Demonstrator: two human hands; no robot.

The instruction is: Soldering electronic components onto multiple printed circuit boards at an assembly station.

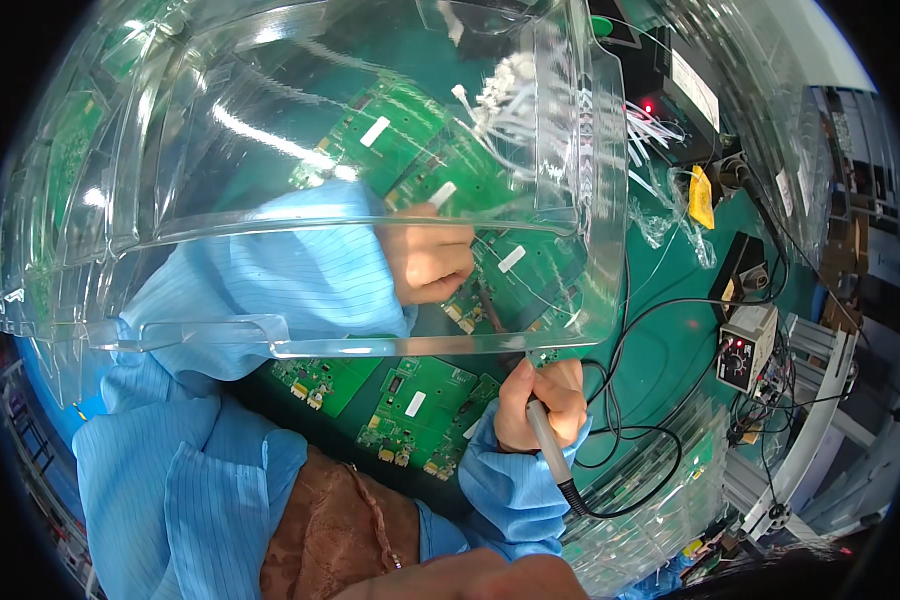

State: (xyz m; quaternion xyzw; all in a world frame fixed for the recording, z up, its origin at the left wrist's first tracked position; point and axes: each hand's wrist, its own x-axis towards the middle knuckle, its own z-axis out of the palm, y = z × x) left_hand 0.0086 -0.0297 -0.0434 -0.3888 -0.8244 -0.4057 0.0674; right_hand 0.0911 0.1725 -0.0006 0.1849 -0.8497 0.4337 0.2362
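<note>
A soldering iron [550, 455] is being gripped by the closed right hand [542, 400], its tip lost behind a clear shield [300, 200]. 1 green circuit board [510, 265] on the bench is being pressed by the curled left hand [428, 258]. Steadier work is being favoured by that bracing.

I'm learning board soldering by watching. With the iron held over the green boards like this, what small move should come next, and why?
Probably lower the soldering iron tip slightly onto the circuit board beside the left hand. The right hand grips the iron pen-style, angled toward that board, which the left hand steadies.
</note>
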